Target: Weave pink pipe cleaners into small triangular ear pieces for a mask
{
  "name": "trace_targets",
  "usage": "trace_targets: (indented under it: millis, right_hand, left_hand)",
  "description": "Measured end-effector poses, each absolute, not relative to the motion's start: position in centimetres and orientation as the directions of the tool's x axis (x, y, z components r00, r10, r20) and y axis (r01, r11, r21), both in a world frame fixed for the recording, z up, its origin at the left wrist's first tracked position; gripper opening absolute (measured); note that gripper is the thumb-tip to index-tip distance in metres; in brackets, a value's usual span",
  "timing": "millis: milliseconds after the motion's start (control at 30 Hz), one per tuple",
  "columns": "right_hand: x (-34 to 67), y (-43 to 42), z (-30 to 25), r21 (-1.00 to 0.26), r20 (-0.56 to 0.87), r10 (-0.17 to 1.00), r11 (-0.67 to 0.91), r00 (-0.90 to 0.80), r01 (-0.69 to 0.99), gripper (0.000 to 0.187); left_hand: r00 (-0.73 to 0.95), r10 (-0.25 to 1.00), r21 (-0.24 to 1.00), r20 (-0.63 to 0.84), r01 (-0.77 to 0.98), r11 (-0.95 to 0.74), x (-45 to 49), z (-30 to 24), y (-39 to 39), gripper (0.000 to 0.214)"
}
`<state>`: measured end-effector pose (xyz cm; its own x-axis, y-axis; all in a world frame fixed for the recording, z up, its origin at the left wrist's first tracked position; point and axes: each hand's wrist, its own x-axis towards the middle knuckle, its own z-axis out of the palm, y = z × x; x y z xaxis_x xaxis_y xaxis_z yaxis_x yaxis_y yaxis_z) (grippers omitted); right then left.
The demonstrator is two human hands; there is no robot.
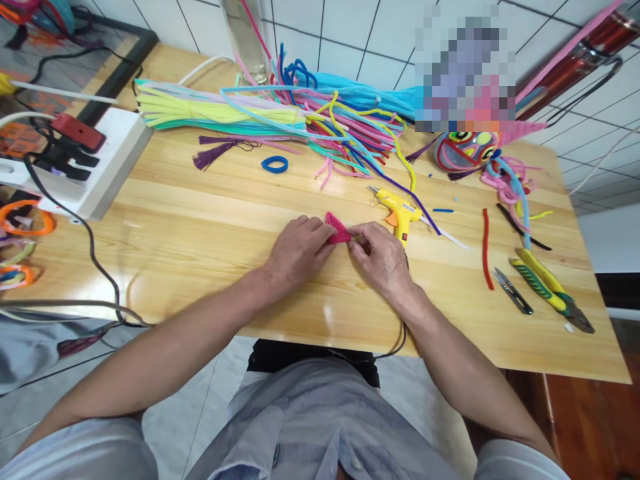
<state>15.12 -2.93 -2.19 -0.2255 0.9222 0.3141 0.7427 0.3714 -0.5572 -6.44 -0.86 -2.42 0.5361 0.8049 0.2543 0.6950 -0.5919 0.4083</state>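
A small bright pink triangle (339, 229), seemingly of bent pipe cleaner, is held between my two hands above the wooden table. My left hand (303, 248) pinches its left side with thumb and fingers. At its lower right corner, the fingertips of my right hand (381, 256) are closed on it. Just beyond my right hand lies a yellow hot glue gun (401, 212), its nozzle toward the upper left and a white glue stick out of its back. A blue pipe cleaner loop (275, 164) rests farther back on the table.
Bundles of coloured pipe cleaners (225, 113) lie along the back. To the right are a red strip (486, 250), thread snips (514, 291) and yellow-green pliers (550, 288). A decorated figure (467, 150) sits back right. A white power strip (107, 163) with cables occupies the left.
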Motion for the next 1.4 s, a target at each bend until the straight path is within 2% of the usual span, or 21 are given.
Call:
trace_targets:
  millis: [267, 633, 767, 867, 1100, 1400]
  right_hand:
    - [15.0, -3.2, -2.1, -0.537, 0.325, 0.911, 0.399, -0.255, 0.743, 0.018]
    - [14.9, -3.2, -2.2, -0.545, 0.340, 0.900, 0.425, -0.273, 0.723, 0.016]
    - [14.9, -3.2, -2.2, -0.565, 0.364, 0.909, 0.389, -0.203, 0.728, 0.016]
    - [15.0, -3.4, -2.0, -0.613, 0.389, 0.915, 0.344, -0.107, 0.711, 0.022]
    - [15.3, -3.5, -1.1, -0.746, 0.315, 0.949, 0.246, 0.001, 0.618, 0.020]
    - [15.2, -3.1, -2.2, -0.648, 0.340, 0.933, 0.325, -0.120, 0.689, 0.031]
  left_hand:
    - [0.534, 0.796, 0.441, 0.285, 0.664, -0.604, -6.6, -2.4, -1.0, 0.020]
    - [0.535, 0.788, 0.443, 0.305, 0.652, -0.615, -6.7, -2.5, -1.0, 0.012]
    - [0.526, 0.799, 0.448, 0.292, 0.663, -0.600, -6.8, -2.2, -1.0, 0.012]
    - [0.507, 0.809, 0.473, 0.296, 0.658, -0.585, -7.1, -2.1, -1.1, 0.019]
    - [0.537, 0.787, 0.494, 0.303, 0.618, -0.612, -7.5, -2.2, -1.0, 0.018]
    - [0.535, 0.792, 0.454, 0.293, 0.652, -0.608, -7.2, -2.2, -0.9, 0.020]
